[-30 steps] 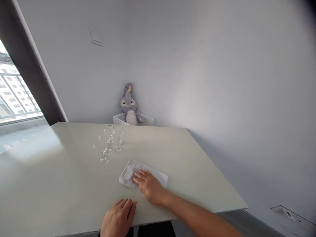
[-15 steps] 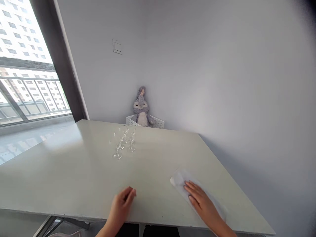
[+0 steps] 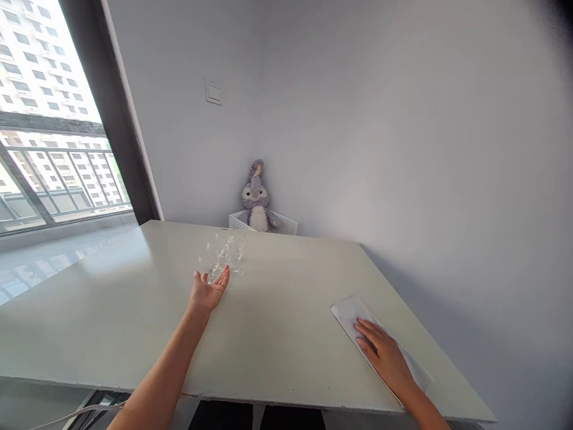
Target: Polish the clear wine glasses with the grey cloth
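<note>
Several clear stemmed glasses (image 3: 227, 246) stand in a cluster on the pale table (image 3: 277, 334), left of centre. My left hand (image 3: 209, 291) reaches up to the near side of the cluster, palm turned up and fingers apart, holding nothing; its fingertips overlap the nearest glass's base, and whether they touch it I cannot tell. On the right, a flat white folded sheet (image 3: 351, 310), perhaps cloth or paper, lies slantwise on the tabletop. My right hand (image 3: 380, 352) rests flat on this sheet with its fingers spread.
Behind the far table edge, a grey plush toy (image 3: 256, 196) sits in a white perforated basket (image 3: 287, 226) against the wall. A light switch (image 3: 213, 92) is on the wall. At the left is a window with a railing. A white cable (image 3: 85, 409) hangs below the near edge.
My left hand has moved forward from the near edge to the glasses and opened from a closed shape. The white sheet and my right hand on it have shifted to the right.
</note>
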{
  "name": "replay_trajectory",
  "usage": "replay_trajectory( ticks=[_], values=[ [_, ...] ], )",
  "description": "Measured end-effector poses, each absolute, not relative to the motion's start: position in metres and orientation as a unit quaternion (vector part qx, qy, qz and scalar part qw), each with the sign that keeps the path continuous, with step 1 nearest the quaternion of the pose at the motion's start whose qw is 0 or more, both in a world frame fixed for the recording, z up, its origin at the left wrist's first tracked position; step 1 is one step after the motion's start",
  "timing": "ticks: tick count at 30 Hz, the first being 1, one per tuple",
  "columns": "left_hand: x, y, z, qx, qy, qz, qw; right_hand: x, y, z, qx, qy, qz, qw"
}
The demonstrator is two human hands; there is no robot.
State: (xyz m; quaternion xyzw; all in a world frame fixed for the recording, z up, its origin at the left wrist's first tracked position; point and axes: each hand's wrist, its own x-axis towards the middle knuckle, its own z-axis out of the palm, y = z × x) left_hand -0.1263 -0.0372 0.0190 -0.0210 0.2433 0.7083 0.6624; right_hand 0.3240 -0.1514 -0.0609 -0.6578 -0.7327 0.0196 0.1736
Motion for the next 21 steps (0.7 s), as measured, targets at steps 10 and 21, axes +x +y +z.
replay_trajectory(
  ticks=[10,21],
  values=[
    [-0.134,-0.038,0.022,-0.015,0.244,0.697,0.674,0.306,-0.161,-0.048,-0.672,-0.715,0.022,0.192],
    [-0.025,-0.040,0.023,0.223,0.194,0.505,0.811,0.262,-0.153,-0.017,-0.626,-0.357,0.346,0.600]
  ],
)
